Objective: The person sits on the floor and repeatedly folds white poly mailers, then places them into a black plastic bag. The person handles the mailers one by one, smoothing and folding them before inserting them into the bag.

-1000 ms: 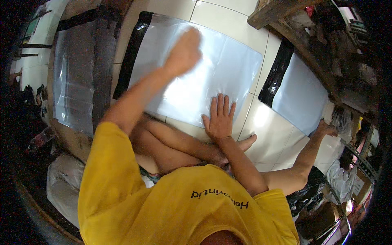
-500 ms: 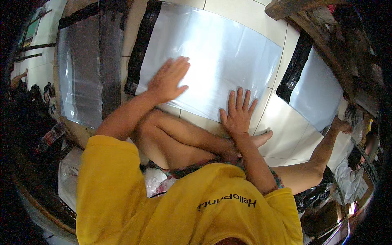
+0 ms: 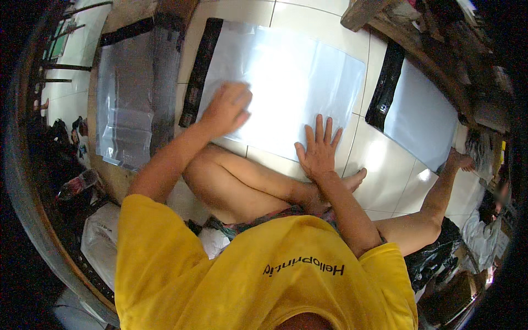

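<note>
A large clear plastic bag (image 3: 286,82) with a black strip along its left edge lies flat on the white tiled floor (image 3: 385,181) in front of me. My left hand (image 3: 225,109) presses on its near left part, fingers loosely curled, slightly blurred. My right hand (image 3: 319,148) lies flat on the bag's near edge with fingers spread. I sit on the floor in a yellow shirt, one leg folded, the other stretched to the right.
A second clear bag with a black strip (image 3: 418,115) lies to the right. Another stack of clear bags (image 3: 124,104) rests on a brown board at left. Wooden furniture (image 3: 385,16) stands at the top right; a white sack (image 3: 102,242) lies at lower left.
My left hand has slid from the far middle of the bag back toward me and to the left. My right hand has stayed flat on the near edge.
</note>
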A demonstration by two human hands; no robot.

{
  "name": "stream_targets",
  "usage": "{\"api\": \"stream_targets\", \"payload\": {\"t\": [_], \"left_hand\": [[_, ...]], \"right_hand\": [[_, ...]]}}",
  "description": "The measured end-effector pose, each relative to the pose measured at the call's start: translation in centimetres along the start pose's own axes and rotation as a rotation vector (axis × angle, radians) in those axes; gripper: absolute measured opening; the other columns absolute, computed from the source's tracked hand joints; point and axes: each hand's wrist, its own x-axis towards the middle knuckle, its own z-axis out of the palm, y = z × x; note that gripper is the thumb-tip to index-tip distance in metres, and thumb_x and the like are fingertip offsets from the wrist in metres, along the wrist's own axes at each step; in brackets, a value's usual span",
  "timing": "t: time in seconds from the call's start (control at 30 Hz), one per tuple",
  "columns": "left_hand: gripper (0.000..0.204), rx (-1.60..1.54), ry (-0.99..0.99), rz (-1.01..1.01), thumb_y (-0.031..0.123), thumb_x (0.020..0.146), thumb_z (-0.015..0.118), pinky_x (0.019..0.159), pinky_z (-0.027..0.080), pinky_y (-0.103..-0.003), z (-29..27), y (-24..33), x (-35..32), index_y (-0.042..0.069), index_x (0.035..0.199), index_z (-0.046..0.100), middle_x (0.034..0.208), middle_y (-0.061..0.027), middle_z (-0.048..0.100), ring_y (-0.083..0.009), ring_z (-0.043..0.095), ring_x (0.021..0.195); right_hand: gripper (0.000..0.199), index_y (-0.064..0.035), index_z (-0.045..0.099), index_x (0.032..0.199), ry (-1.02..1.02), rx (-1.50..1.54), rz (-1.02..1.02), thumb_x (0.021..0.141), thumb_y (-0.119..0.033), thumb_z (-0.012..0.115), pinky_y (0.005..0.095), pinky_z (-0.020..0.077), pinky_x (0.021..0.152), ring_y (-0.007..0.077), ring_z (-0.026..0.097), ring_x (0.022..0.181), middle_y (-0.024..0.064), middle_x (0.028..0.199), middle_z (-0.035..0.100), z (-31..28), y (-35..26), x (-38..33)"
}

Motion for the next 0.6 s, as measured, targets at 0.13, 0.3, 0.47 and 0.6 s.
{"api": "stream_targets", "payload": {"t": [0.13, 0.3, 0.47, 0.6], "left_hand": [[0.048, -0.064, -0.422, 0.302, 0.029, 0.081, 0.078, 0.098, 0.047, -0.049, -0.9, 7.6, 1.5, 0.006, 0.12, 0.063, 0.124, -0.0173, 0.06, -0.0356, 0.058, 0.115], [0.031, -0.017, -0.412, 0.239, 0.012, 0.081, 0.072, 0.103, 0.049, -0.044, 3.5, 8.7, 0.8, 0.004, 0.11, 0.065, 0.125, -0.0158, 0.061, -0.0322, 0.058, 0.121], [0.04, 0.078, -0.467, 0.228, 0.016, 0.074, 0.08, 0.095, 0.053, -0.045, 2.6, 9.4, 1.0, 0.001, 0.107, 0.062, 0.119, -0.0152, 0.061, -0.0339, 0.059, 0.114], [0.045, 0.018, -0.468, 0.196, 0.017, 0.071, 0.083, 0.09, 0.053, -0.046, 2.5, 9.0, 1.3, 0.001, 0.107, 0.061, 0.113, -0.0152, 0.06, -0.0351, 0.058, 0.107]], "right_hand": [[0.041, -0.002, 0.062, 0.114, -0.041, 0.279, -0.123, 0.083, -0.027, 0.073, 0.0602, 0.0331, 0.112, 0.0496, 0.041, 0.135, 0.0288, 0.148, 0.043, -2.4, -1.5, 0.3], [0.011, -0.0057, 0.067, 0.088, -0.164, 0.041, 0.043, 0.086, -0.011, 0.057, 0.0441, 0.0527, 0.075, 0.0316, 0.065, 0.088, 0.0132, 0.09, 0.065, -0.3, -6.4, -1.3], [0.026, -0.0023, 0.071, 0.102, -0.093, -0.292, 0.069, 0.087, -0.021, 0.061, 0.0439, 0.0533, 0.078, 0.0303, 0.063, 0.102, 0.0166, 0.102, 0.068, 6.0, -9.1, 0.0], [0.028, -0.0037, 0.069, 0.102, 0.064, -0.371, -0.221, 0.09, -0.026, 0.055, 0.0417, 0.05, 0.075, 0.0275, 0.061, 0.095, 0.0117, 0.097, 0.066, 0.9, -6.2, -1.5]]}}
